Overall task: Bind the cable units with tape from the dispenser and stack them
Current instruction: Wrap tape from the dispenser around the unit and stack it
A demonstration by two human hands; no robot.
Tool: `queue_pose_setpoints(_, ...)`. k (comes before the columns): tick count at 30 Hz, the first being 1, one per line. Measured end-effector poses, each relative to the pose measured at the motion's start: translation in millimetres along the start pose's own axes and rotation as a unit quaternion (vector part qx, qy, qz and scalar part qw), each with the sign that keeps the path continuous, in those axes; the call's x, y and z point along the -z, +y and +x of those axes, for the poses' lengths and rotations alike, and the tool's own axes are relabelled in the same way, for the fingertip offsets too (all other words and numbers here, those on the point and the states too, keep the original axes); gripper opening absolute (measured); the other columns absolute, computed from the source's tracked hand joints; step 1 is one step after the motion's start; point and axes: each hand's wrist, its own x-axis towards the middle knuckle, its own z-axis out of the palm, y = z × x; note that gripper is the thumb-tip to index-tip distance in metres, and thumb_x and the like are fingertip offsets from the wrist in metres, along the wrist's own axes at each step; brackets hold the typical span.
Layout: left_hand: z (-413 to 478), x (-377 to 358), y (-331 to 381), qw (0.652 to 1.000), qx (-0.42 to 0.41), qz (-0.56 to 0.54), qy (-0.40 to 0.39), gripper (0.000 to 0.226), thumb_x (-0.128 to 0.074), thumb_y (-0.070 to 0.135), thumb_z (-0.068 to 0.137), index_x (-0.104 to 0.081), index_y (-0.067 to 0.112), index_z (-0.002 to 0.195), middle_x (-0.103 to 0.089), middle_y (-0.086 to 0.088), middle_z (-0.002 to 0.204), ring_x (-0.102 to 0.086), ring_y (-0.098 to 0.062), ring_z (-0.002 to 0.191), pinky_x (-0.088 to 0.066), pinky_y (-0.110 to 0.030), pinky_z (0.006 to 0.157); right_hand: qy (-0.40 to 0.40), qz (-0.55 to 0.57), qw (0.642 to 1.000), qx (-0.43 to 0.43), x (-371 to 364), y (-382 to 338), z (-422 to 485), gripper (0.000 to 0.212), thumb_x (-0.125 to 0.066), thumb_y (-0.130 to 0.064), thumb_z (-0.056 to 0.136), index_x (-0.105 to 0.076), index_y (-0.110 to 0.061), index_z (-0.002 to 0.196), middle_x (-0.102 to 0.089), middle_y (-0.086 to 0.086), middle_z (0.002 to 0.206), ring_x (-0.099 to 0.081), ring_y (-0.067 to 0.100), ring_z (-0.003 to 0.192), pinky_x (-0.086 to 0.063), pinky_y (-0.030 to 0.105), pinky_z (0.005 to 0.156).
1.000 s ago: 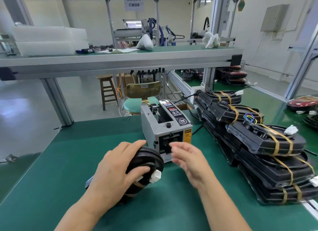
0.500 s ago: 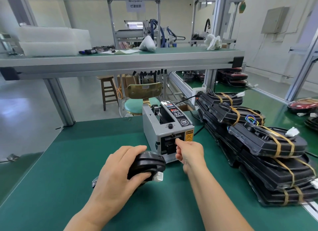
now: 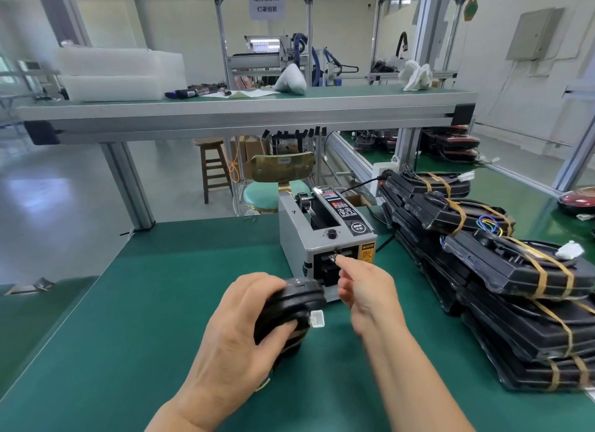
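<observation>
Since a second ago my right hand (image 3: 367, 290) has moved forward to the outlet of the tape dispenser (image 3: 325, 235). Its thumb and forefinger are now pinched on what looks like the tape strip (image 3: 334, 257), though that end is too small to be sure of. My left hand (image 3: 238, 328) has not moved; it is wrapped over the black cable unit (image 3: 289, 302), which sits on the green table (image 3: 161, 302) just in front of the dispenser with its white connector (image 3: 317, 319) sticking out. The stack of bound units (image 3: 515, 270) is to the right. I see two risks. A crooked pull could make the strip curl and stick to itself or to my fingers. And if my left grip loosens, I'd expect the coil to spring open before the tape reaches it.
</observation>
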Motion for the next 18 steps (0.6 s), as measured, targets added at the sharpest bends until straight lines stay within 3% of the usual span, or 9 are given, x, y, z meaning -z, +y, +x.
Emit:
queue_pose_setpoints(4,-4,-3,-1,1.0,-0.006,-0.008,0.018,0.045,-0.063,0.028,0.085,-0.052,0.033,0.128,-0.047,0.009,0.112,-0.054,-0.012,0.101,-0.044,-0.017,0.087,-0.105,-0.004,0.994,0.031,-3,-12,-51,0.021,-0.073,-0.009,0.078,-0.071,-0.016,0.058,-0.063,-0.005,0.06,-0.053,0.007,0.058,-0.044,0.022,0.061)
queue_pose_setpoints(6,-5,-7,-1,0.999,-0.007,-0.01,0.032,0.044,-0.063,0.028,0.085,-0.052,0.032,0.127,-0.047,0.009,0.112,-0.055,-0.013,0.102,-0.044,-0.018,0.088,-0.141,0.018,0.989,0.041,-6,-15,-70,0.021,-0.071,-0.006,0.078,-0.073,-0.016,0.06,-0.068,-0.001,0.066,-0.059,0.008,0.063,-0.048,0.019,0.06)
queue_pose_setpoints(8,-7,-10,1,0.999,-0.009,-0.014,0.039,0.044,-0.063,0.028,0.085,-0.052,0.034,0.127,-0.048,0.008,0.113,-0.055,-0.015,0.103,-0.046,-0.02,0.087,-0.141,0.035,0.989,0.042,-9,-14,-81,0.011,-0.073,-0.006,0.077,-0.075,-0.013,0.068,-0.071,0.008,0.082,-0.062,0.013,0.071,-0.05,0.021,0.063)
queue_pose_setpoints(10,-8,-11,3,0.999,-0.008,-0.016,0.042,0.044,-0.062,0.029,0.085,-0.05,0.036,0.127,-0.048,0.008,0.113,-0.055,-0.016,0.103,-0.046,-0.021,0.087,-0.112,0.029,0.992,0.055,-12,-11,-85,0.015,-0.074,-0.007,0.077,-0.076,-0.017,0.066,-0.069,0.013,0.103,-0.063,0.015,0.078,-0.049,0.024,0.068)
queue_pose_setpoints(13,-8,-13,4,0.999,-0.005,-0.015,0.045,0.044,-0.062,0.029,0.086,-0.049,0.036,0.127,-0.048,0.008,0.114,-0.054,-0.016,0.103,-0.047,-0.022,0.086,-0.096,0.017,0.992,0.076,-14,-9,-88,0.03,-0.073,-0.004,0.08,-0.075,-0.023,0.058,-0.065,0.013,0.114,-0.062,0.004,0.073,-0.047,0.016,0.062)
queue_pose_setpoints(18,-9,-14,5,0.998,-0.01,-0.024,0.052,0.043,-0.063,0.029,0.085,-0.047,0.033,0.124,-0.047,0.01,0.116,-0.054,-0.017,0.103,-0.047,-0.024,0.086,-0.09,-0.003,0.991,0.101,-13,-3,-86,0.032,-0.073,0.0,0.077,-0.067,-0.013,0.049,-0.065,0.006,0.111,-0.06,-0.009,0.063,-0.042,0.004,0.052)
